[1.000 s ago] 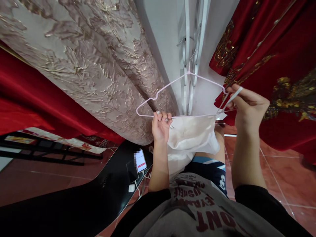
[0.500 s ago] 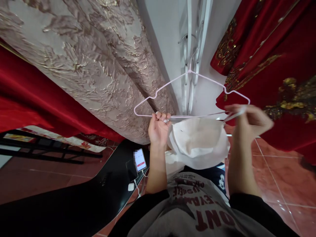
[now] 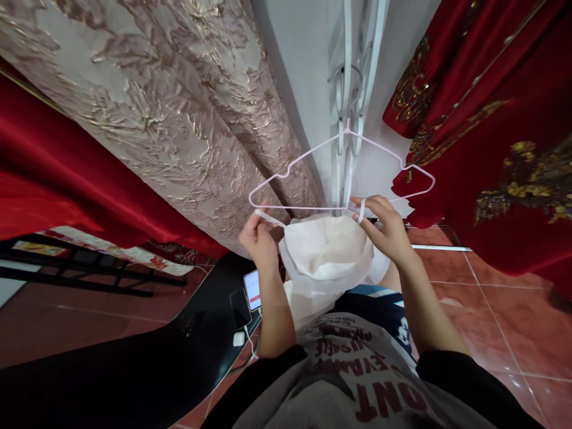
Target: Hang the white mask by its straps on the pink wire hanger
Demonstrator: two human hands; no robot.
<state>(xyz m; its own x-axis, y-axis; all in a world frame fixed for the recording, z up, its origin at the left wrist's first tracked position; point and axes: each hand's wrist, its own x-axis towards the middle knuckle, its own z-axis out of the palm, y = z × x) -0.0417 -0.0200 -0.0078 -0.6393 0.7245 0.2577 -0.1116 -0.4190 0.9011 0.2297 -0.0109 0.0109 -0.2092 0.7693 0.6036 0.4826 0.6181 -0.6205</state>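
A pale pink clothes hanger [image 3: 308,208] hangs by its hook from a white metal rack, its bottom bar level in front of me. Just below that bar is a white sheer garment [image 3: 328,247], draped down toward my lap. My left hand [image 3: 260,241] pinches a white strap [image 3: 271,218] at the garment's left side, close to the bar's left end. On the right, my right hand [image 3: 388,231] has another white strap [image 3: 361,210] looped over its thumb and fingers, which are spread a little beside the bar. The garment's lower folds are partly hidden.
A beige brocade cloth [image 3: 187,119] hangs at left, red gold-embroidered garments [image 3: 469,149] at right. The white rack [image 3: 347,53] stands ahead against the wall. Two phones, one a dark phone [image 3: 240,308], and a white charger [image 3: 239,339] lie on a black surface [image 3: 147,363].
My right hand has moved left, inward along the hanger's bar, with its strap. My left hand has shifted left, drawing its strap out. The garment has moved left with them.
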